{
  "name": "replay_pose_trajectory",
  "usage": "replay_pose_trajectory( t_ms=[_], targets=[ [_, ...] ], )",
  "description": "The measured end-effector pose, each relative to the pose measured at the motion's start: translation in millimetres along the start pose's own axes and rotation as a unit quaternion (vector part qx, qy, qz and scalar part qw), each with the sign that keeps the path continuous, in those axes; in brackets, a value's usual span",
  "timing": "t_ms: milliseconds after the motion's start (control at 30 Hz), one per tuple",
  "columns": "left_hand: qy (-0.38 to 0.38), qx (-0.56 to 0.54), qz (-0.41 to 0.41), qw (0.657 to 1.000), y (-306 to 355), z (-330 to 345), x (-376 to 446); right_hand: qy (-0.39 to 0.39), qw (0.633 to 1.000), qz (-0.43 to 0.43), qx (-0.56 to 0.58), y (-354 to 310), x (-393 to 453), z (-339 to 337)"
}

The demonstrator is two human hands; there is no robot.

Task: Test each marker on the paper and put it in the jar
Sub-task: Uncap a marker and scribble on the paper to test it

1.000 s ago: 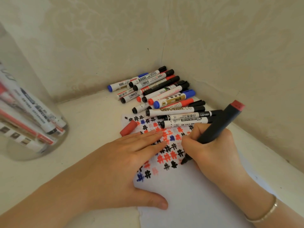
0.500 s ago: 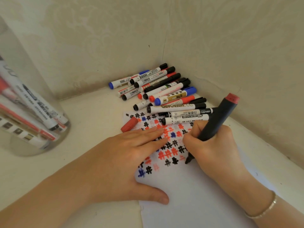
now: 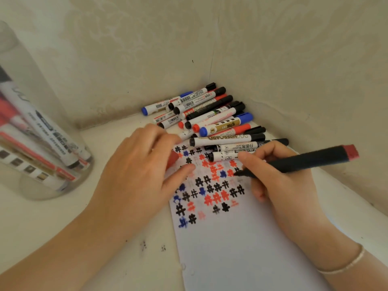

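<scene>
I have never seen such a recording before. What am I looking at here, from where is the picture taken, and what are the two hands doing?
No machine here: a person works with bare hands, and a camera worn on the head looks down at them. The right hand grips a black marker with a red end, its tip at the paper, which is covered with black, red and blue test marks. The left hand reaches over the paper's far corner, where a red cap lies partly hidden under it; I cannot tell if it touches the cap. A pile of markers lies in the corner. A glass jar on the left holds several markers.
</scene>
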State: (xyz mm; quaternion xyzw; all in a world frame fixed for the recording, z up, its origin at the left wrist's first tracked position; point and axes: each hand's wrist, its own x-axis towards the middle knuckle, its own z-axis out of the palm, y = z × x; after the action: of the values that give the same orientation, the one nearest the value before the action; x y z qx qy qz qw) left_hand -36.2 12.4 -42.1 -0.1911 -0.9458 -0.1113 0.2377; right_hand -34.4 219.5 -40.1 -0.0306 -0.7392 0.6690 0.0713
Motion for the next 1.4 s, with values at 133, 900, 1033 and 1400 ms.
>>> replay_pose_trajectory(
  t_ms=[133,900,1033,1400],
  targets=[
    [-0.078,-0.015,-0.126,0.989,-7,5,-2,-0.026,0.998,0.025,0.050,-2,1,-2],
    [-0.023,-0.397,-0.126,0.909,2,-11,-2,-0.106,0.987,0.054,0.112,-45,18,41],
    [-0.053,-0.451,-0.107,0.885,1,-9,-5,-0.261,0.939,0.140,0.173,-51,18,38],
    [0.049,-0.487,-0.287,0.823,12,-24,-2,-0.102,0.947,-0.223,-0.207,-60,21,47]
  ],
)
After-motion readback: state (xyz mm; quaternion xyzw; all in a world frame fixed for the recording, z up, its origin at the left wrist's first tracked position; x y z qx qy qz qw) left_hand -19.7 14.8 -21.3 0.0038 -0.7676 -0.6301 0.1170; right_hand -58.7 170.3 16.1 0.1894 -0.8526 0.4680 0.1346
